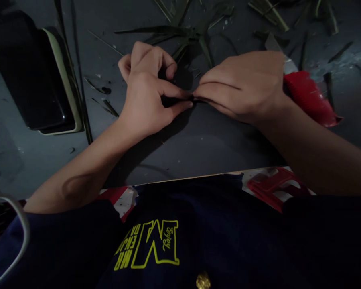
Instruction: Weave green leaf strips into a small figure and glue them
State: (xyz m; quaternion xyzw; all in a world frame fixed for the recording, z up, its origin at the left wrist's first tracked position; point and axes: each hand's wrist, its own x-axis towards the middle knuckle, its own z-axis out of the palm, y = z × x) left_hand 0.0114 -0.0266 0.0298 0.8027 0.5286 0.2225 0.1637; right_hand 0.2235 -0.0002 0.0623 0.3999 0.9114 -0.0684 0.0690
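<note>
Above the dark tabletop (180,156), my left hand (147,92) pinches a small dark piece (195,98) between thumb and index finger, its other fingers curled. My right hand (243,86) meets it from the right, its fingers pressed together on the same dark piece, which is mostly hidden. The fingertips of both hands almost touch. Just beyond them lies a spread of dark green leaf strips (192,34). A red-handled tool (311,98) with a pale blade rests beside my right wrist.
At the left sits a black, phone-like object (33,76) on a pale-rimmed item (58,60). Long dark strips (78,80) run alongside it. More leaf scraps (270,14) lie at the back right. A red plastic object (273,186) shows below the table edge, and a white cable (22,228) at lower left.
</note>
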